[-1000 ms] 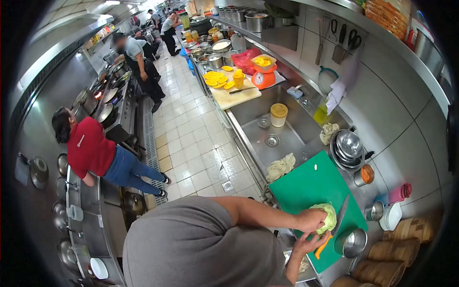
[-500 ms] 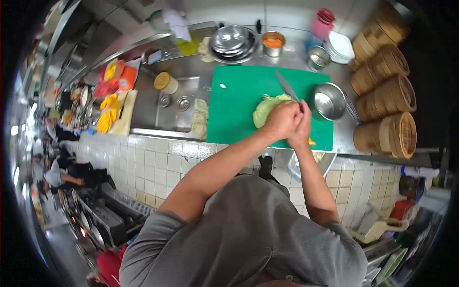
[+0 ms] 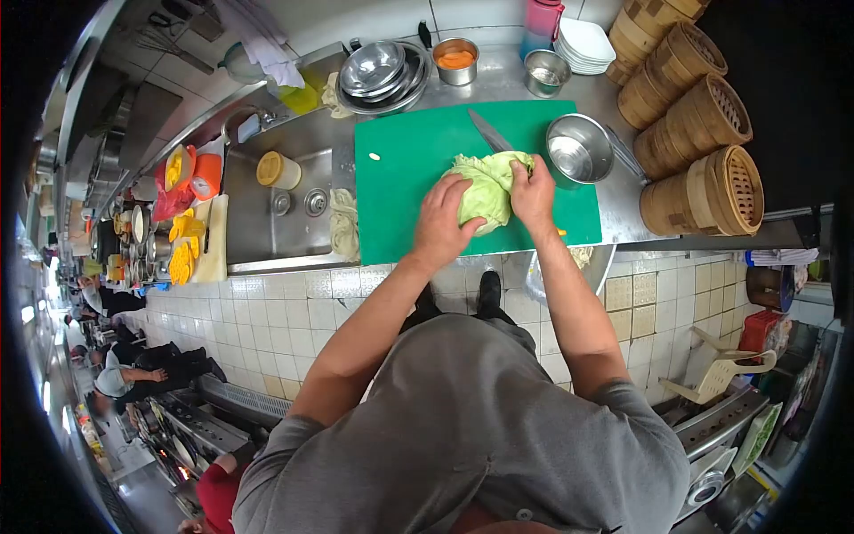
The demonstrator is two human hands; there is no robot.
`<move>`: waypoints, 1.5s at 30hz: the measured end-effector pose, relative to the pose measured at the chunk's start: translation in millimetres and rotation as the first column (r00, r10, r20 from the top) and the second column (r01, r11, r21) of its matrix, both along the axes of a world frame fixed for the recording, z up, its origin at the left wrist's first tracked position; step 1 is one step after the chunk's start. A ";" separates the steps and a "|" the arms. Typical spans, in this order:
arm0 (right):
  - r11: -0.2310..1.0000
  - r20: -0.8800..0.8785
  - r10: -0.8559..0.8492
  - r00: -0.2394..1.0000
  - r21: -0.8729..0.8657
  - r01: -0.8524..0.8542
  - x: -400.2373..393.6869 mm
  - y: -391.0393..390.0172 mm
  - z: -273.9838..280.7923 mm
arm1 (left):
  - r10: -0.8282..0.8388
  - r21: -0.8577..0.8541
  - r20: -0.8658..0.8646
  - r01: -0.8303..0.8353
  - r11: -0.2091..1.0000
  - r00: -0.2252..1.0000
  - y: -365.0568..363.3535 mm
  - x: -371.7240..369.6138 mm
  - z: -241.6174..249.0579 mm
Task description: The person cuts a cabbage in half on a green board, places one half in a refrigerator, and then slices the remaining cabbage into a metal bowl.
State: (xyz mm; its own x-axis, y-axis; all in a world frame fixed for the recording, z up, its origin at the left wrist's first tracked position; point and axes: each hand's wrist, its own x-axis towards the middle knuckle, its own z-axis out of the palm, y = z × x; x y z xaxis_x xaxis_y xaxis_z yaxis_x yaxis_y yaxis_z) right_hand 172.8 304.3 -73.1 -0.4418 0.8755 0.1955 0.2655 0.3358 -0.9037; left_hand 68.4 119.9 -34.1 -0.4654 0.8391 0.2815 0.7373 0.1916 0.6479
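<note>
Cabbage (image 3: 485,189) sits between our hands near the board's (image 3: 400,191) front edge; left hand (image 3: 442,222) and right hand (image 3: 532,182) clasp it.

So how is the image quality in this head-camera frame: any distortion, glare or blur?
Head view: strong fisheye bending, with black corners; the pale green cabbage on the green plastic cutting board and both the left hand and right hand are sharp; bright glare on the round steel bowl; people at the far left edge look small and soft.

Cabbage (image 3: 485,189) on the cutting board (image 3: 400,196) — sink (image 3: 267,218) left, bowl (image 3: 578,148) right (knife (image 3: 489,132) behind).
</note>
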 end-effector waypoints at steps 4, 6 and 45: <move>0.986 -0.074 -0.119 0.990 0.106 0.126 -5.8 18.8 3.7 | 0.003 -0.091 0.093 0.006 0.996 0.996 -25.1 -7.7 6.0; 0.993 -0.078 -0.115 0.990 -0.026 0.114 0.9 28.7 4.9 | -0.022 -0.043 0.152 0.029 0.999 0.988 -44.0 -14.9 0.9; 0.736 -0.492 -0.249 0.834 -0.656 -0.168 -25.5 27.0 10.8 | 0.086 -0.030 0.610 -0.085 0.996 0.788 -126.2 -30.8 -54.5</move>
